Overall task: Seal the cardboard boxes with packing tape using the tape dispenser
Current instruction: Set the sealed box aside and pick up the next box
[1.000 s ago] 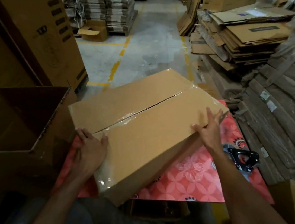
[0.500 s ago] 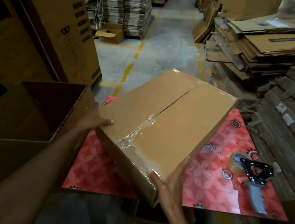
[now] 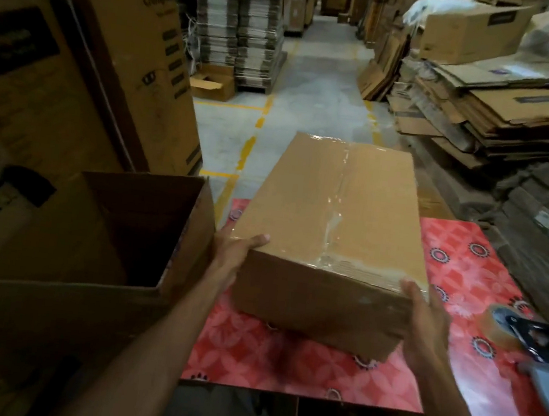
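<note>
1. Cardboard box (image 3: 329, 227): lies on the red patterned table (image 3: 283, 362), its long axis running away from the viewer. Whether its near end is lifted slightly off the table cannot be told.
2. Tape strip (image 3: 339, 201): clear tape covers the centre seam of the top face and folds down over the near edge. More tape lies along that edge.
3. Left hand (image 3: 233, 254): grips the near left corner, thumb hooked over the top edge and fingers hidden behind the side.
4. Right hand (image 3: 425, 314): wraps the near right corner. The two hands are set apart, with the box clamped between them.
5. Tape dispenser (image 3: 531, 343): rests on the table to the right, apart from the box and touched by neither hand.
6. Open box (image 3: 97, 249): stands just beside the table on the left, flaps up and unsealed.
7. Step in hand (judged): the top seam appears finished, and the box is being handled, not taped.
8. Next move (judged): set this box aside or turn it to an untaped face. One hand must then be freed to reach right for the dispenser.
</note>
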